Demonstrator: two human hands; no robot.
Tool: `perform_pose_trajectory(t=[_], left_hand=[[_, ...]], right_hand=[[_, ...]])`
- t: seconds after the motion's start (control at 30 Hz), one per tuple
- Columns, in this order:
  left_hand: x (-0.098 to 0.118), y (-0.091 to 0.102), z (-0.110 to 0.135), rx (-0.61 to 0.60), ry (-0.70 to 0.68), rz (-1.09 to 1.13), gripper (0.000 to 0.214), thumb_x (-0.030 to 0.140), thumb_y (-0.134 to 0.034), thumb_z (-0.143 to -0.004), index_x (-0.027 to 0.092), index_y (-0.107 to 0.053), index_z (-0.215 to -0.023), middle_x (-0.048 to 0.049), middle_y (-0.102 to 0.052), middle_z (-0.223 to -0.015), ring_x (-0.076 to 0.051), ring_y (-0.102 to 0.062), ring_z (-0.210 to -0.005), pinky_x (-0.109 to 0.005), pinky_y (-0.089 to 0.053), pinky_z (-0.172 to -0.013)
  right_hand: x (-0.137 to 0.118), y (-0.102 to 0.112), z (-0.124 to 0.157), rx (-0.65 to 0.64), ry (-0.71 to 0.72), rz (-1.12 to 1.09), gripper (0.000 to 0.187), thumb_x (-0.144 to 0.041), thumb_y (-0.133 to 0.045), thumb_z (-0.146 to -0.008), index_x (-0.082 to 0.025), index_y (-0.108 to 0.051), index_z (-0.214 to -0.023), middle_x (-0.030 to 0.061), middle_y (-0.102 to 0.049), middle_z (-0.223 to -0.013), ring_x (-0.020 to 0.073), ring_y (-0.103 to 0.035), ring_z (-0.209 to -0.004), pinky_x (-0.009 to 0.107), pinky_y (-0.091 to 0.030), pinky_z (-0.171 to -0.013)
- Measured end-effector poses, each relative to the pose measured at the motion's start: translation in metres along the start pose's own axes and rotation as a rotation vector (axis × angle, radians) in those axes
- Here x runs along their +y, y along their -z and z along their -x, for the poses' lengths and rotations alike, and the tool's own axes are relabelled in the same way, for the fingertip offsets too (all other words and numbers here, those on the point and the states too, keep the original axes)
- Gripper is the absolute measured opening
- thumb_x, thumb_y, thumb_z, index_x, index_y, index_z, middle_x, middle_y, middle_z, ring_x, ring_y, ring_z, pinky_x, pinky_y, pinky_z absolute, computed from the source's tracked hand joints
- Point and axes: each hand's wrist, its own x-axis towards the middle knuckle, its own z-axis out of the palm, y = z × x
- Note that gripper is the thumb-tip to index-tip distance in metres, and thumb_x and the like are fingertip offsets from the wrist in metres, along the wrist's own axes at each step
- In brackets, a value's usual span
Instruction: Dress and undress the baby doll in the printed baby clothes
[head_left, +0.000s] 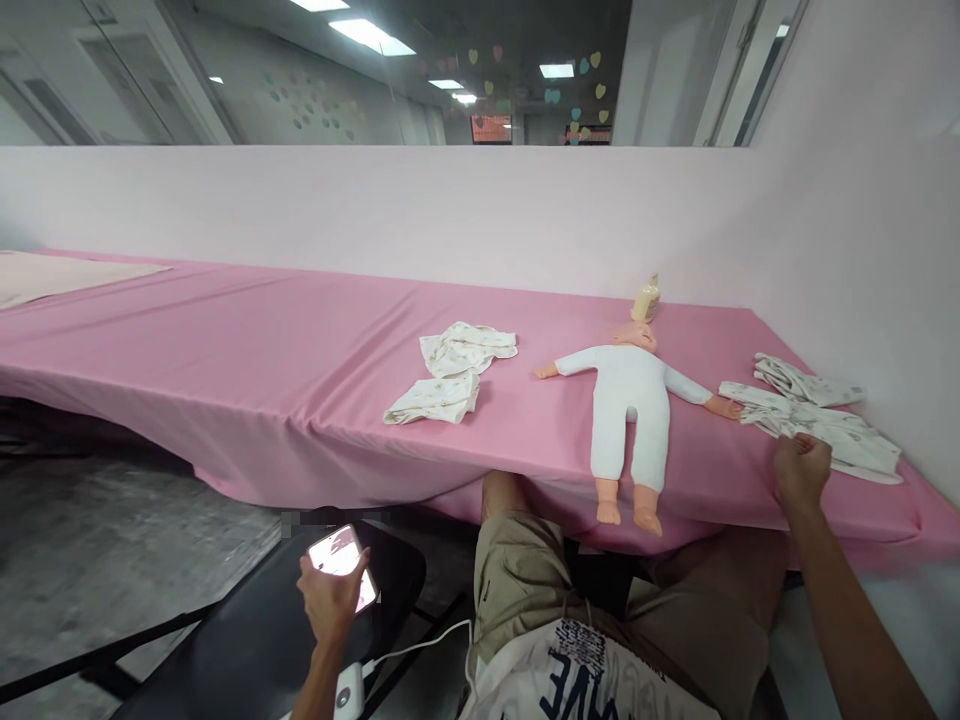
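My left hand [330,595] is closed around a smartphone [339,555] with a lit screen, low on the left above a black chair. My right hand [802,468] makes a fist at the table's front right, beside folded white printed baby clothes [847,435]; no object shows in it. A baby doll [630,400] in a white bodysuit lies on its back on the pink-covered table, arms spread, feet over the front edge. Its hand on the right touches the clothes. Left of the doll lie two more folded printed garments [469,348].
A pump bottle [646,298] stands behind the doll's head. The pink cloth [262,350] drapes over the table edge. A beige cloth [67,275] lies far left. The black chair [225,640] is at my left, and a white charger [349,690] with a cable lies near my left forearm.
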Motion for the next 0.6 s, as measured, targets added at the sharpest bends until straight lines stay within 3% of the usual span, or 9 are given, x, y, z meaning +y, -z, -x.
perform_pose_trajectory(t=[0.13,0.43,0.53,0.6], left_hand=[[0.001,-0.002,0.003,-0.038,0.007,-0.056,0.079,0.063,-0.065,-0.066,0.01,-0.043,-0.12,-0.0197,-0.058,-0.105,-0.034,-0.062,-0.085,-0.037,-0.048,-0.06],[0.003,-0.003,0.003,-0.024,-0.044,-0.132,0.077,0.064,-0.061,-0.069,0.011,-0.044,-0.122,-0.0155,-0.061,-0.097,-0.033,-0.063,-0.08,-0.032,-0.043,-0.053],[-0.005,-0.004,0.002,-0.056,-0.033,-0.094,0.08,0.064,-0.061,-0.069,0.01,-0.043,-0.124,-0.0184,-0.062,-0.1,-0.036,-0.064,-0.084,-0.035,-0.046,-0.055],[-0.012,-0.006,0.004,-0.085,0.064,-0.084,0.089,0.068,-0.06,-0.067,0.008,-0.039,-0.13,-0.024,-0.061,-0.107,-0.042,-0.064,-0.09,-0.041,-0.049,-0.059]], right_hand=[[0.0,0.0,0.0,0.004,-0.012,-0.001,0.045,-0.031,-0.056,-0.065,-0.014,-0.056,-0.107,0.0055,-0.055,-0.091,0.0224,-0.054,-0.086,0.037,-0.045,-0.087],[-0.009,0.004,0.005,0.005,-0.02,0.001,0.046,-0.03,-0.055,-0.065,-0.013,-0.056,-0.107,0.0049,-0.054,-0.091,0.0218,-0.052,-0.085,0.037,-0.044,-0.088],[-0.008,0.003,0.005,0.005,-0.014,0.0,0.046,-0.031,-0.055,-0.065,-0.013,-0.056,-0.108,0.0049,-0.054,-0.091,0.0214,-0.052,-0.084,0.036,-0.044,-0.087],[-0.005,0.002,0.004,-0.003,-0.011,0.0,0.047,-0.032,-0.055,-0.065,-0.014,-0.056,-0.108,0.0046,-0.054,-0.091,0.0212,-0.052,-0.085,0.036,-0.044,-0.086]])
